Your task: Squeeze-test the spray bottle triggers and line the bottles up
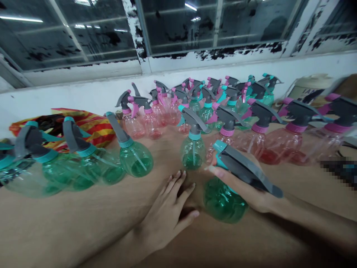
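My right hand (245,190) is wrapped round the neck of a green spray bottle (225,204), just under its grey and turquoise trigger head. That bottle is round and see-through. Left of it, my left hand (167,208) rests on the wooden table with its fingers spread, holding nothing. Just beyond my left fingertips stands another green spray bottle (193,150), upright, with a thin tube inside and its nozzle facing left. A further green bottle (136,160) with a turquoise collar is to the left of my left hand.
Several green bottles (83,167) line the left side, before a red and yellow bag (95,128). Pink-collared bottles (262,143) form a row on the right, with many more (150,124) behind. A cream container (309,87) stands at the back right, below windows (217,26).
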`<action>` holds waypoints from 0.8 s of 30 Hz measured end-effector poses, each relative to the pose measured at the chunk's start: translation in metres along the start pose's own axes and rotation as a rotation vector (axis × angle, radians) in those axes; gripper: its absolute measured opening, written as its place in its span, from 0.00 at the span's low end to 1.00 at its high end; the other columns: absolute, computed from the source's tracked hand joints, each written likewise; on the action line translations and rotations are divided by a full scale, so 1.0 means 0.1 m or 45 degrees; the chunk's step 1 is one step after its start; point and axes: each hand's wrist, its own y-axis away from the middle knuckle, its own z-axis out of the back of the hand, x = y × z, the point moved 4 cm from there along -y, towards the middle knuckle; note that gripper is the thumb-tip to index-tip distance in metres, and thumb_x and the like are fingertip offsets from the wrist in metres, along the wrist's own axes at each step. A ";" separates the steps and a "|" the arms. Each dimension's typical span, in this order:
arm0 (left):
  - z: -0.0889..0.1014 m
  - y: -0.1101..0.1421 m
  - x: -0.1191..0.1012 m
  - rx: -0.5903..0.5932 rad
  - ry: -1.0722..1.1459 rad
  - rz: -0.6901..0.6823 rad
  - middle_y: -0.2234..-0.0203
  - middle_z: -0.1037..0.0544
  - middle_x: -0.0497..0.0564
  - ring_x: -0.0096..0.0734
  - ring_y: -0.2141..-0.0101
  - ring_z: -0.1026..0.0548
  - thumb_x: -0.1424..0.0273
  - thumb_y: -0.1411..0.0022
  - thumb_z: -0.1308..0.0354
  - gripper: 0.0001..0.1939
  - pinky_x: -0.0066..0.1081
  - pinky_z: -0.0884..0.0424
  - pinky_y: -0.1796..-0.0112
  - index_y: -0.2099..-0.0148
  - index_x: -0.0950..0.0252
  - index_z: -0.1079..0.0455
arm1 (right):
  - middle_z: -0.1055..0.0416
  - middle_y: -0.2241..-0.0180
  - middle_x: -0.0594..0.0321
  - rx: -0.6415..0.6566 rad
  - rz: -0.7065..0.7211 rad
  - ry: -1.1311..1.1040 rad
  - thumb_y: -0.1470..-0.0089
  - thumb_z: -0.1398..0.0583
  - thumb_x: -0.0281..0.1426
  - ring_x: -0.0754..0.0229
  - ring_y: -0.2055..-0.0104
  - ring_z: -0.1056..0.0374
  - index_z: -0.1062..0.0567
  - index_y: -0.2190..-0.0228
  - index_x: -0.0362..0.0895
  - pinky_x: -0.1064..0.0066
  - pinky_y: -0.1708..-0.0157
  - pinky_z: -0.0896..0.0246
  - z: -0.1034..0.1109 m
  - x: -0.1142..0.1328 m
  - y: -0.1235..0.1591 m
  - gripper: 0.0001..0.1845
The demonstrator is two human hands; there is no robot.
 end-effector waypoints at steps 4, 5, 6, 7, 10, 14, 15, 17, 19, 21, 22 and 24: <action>0.01 -0.01 0.00 -0.003 0.001 0.005 0.33 0.45 0.61 0.50 0.34 0.46 0.52 0.32 0.50 0.31 0.54 0.41 0.40 0.34 0.62 0.43 | 0.26 0.70 0.65 0.075 -0.085 -0.066 0.43 0.39 0.37 0.57 0.68 0.27 0.25 0.60 0.52 0.63 0.64 0.30 -0.03 -0.03 0.01 0.08; 0.02 -0.01 0.00 -0.013 -0.001 0.004 0.33 0.45 0.61 0.50 0.35 0.45 0.52 0.32 0.50 0.30 0.54 0.41 0.40 0.34 0.62 0.43 | 0.26 0.71 0.65 0.088 -0.100 -0.084 0.43 0.38 0.38 0.56 0.69 0.27 0.25 0.57 0.52 0.62 0.64 0.29 -0.04 -0.04 0.01 0.11; 0.02 -0.01 0.00 -0.019 -0.007 0.000 0.33 0.44 0.62 0.51 0.35 0.45 0.52 0.32 0.50 0.30 0.54 0.41 0.40 0.35 0.62 0.43 | 0.26 0.71 0.65 0.090 -0.110 -0.100 0.43 0.38 0.38 0.56 0.69 0.28 0.25 0.55 0.53 0.61 0.63 0.29 -0.04 -0.05 0.02 0.13; 0.02 -0.01 0.00 -0.022 -0.016 -0.005 0.33 0.44 0.62 0.51 0.35 0.45 0.52 0.32 0.50 0.30 0.54 0.41 0.40 0.35 0.63 0.42 | 0.25 0.70 0.65 0.090 -0.113 -0.114 0.44 0.38 0.38 0.56 0.69 0.27 0.25 0.54 0.54 0.60 0.63 0.29 -0.04 -0.05 0.02 0.14; 0.02 -0.02 -0.01 -0.024 -0.043 -0.012 0.34 0.43 0.62 0.51 0.35 0.44 0.53 0.32 0.49 0.30 0.53 0.40 0.40 0.35 0.63 0.42 | 0.23 0.64 0.63 0.085 -0.108 -0.143 0.44 0.38 0.37 0.55 0.66 0.27 0.26 0.52 0.54 0.60 0.63 0.29 -0.05 -0.06 0.03 0.17; 0.02 -0.02 -0.01 -0.026 -0.048 -0.012 0.34 0.43 0.62 0.50 0.35 0.44 0.52 0.32 0.50 0.30 0.54 0.39 0.41 0.35 0.62 0.43 | 0.23 0.59 0.61 0.092 -0.102 -0.175 0.43 0.38 0.37 0.55 0.64 0.26 0.27 0.50 0.54 0.60 0.63 0.28 -0.05 -0.06 0.04 0.18; 0.01 -0.02 -0.01 -0.022 -0.046 -0.013 0.34 0.43 0.62 0.51 0.35 0.45 0.52 0.32 0.50 0.30 0.54 0.39 0.41 0.35 0.62 0.43 | 0.23 0.59 0.61 0.088 -0.093 -0.174 0.43 0.38 0.37 0.55 0.64 0.26 0.27 0.50 0.54 0.61 0.63 0.28 -0.05 -0.06 0.04 0.18; 0.00 -0.01 0.00 -0.010 -0.028 -0.010 0.33 0.44 0.61 0.51 0.34 0.46 0.53 0.32 0.51 0.30 0.55 0.40 0.41 0.34 0.62 0.43 | 0.23 0.60 0.62 0.079 -0.065 -0.154 0.43 0.38 0.36 0.55 0.64 0.26 0.27 0.50 0.53 0.61 0.61 0.28 -0.05 -0.06 0.04 0.19; -0.01 -0.01 0.01 -0.005 -0.001 -0.001 0.33 0.44 0.60 0.51 0.34 0.47 0.53 0.31 0.51 0.29 0.55 0.41 0.40 0.34 0.62 0.43 | 0.23 0.61 0.62 0.068 -0.044 -0.131 0.44 0.38 0.36 0.54 0.64 0.26 0.27 0.50 0.54 0.60 0.60 0.27 -0.04 -0.05 0.03 0.19; -0.01 -0.01 0.01 -0.008 0.021 0.007 0.33 0.44 0.60 0.50 0.34 0.47 0.53 0.32 0.50 0.29 0.55 0.42 0.40 0.34 0.61 0.44 | 0.23 0.62 0.63 0.073 -0.059 -0.128 0.44 0.38 0.36 0.54 0.64 0.25 0.27 0.49 0.54 0.60 0.61 0.27 -0.04 -0.05 0.03 0.20; -0.01 -0.01 0.01 -0.007 0.025 0.008 0.33 0.44 0.60 0.50 0.34 0.47 0.53 0.32 0.50 0.29 0.55 0.42 0.40 0.34 0.61 0.44 | 0.23 0.63 0.63 0.082 -0.078 -0.136 0.44 0.38 0.36 0.54 0.64 0.25 0.27 0.49 0.54 0.60 0.61 0.27 -0.04 -0.05 0.03 0.20; -0.01 -0.01 0.01 -0.004 0.018 0.006 0.33 0.44 0.60 0.51 0.34 0.46 0.53 0.32 0.50 0.30 0.55 0.41 0.40 0.34 0.61 0.44 | 0.22 0.62 0.63 0.105 -0.114 -0.165 0.44 0.38 0.35 0.53 0.61 0.25 0.27 0.50 0.54 0.58 0.57 0.27 -0.05 -0.05 0.03 0.19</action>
